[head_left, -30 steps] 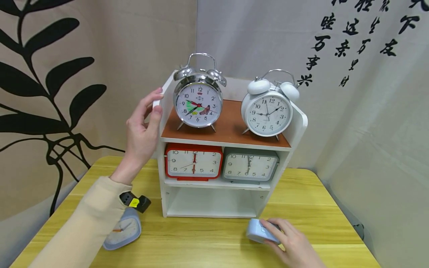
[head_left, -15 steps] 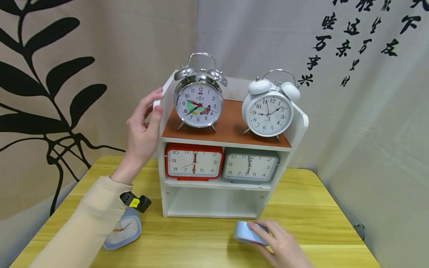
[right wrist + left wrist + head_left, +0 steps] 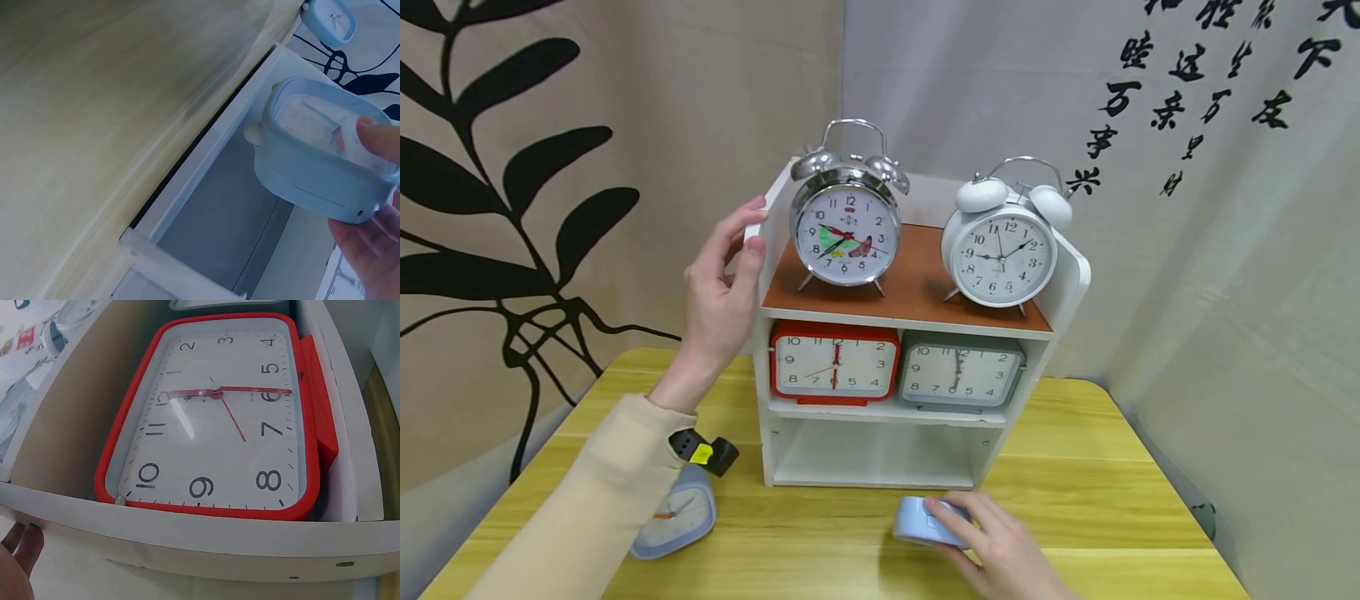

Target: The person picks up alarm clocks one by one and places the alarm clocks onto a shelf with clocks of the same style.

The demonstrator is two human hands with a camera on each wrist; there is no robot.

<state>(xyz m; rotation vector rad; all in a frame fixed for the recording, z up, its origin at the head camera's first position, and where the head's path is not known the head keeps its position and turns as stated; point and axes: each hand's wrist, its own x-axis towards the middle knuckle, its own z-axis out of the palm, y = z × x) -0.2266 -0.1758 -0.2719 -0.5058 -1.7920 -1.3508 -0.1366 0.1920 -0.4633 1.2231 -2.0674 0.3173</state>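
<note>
My left hand point(image 3: 718, 292) holds the upper left side panel of a small white shelf unit point(image 3: 1072, 287) between thumb and fingers. In the left wrist view, part of that hand point(image 3: 22, 556) shows against the panel. My right hand point(image 3: 1000, 542) grips a light blue alarm clock point(image 3: 915, 521) just in front of the lowest compartment. Its dial point(image 3: 312, 125) and small round feet show in the right wrist view, with the thumb over the face and the fingers beneath. Another blue alarm clock point(image 3: 681, 521) lies on the table beside my left forearm.
On the brown top stand a silver twin-bell clock point(image 3: 850, 233) and a white twin-bell clock point(image 3: 1003, 258). A red clock point(image 3: 835, 362) and a grey-green clock point(image 3: 962, 371) fill the middle shelf. The yellow wooden table point(image 3: 1075, 467) has curtains behind it.
My right hand has carried the blue alarm clock leftward along the front of the shelf unit. My left hand stays on the side panel.
</note>
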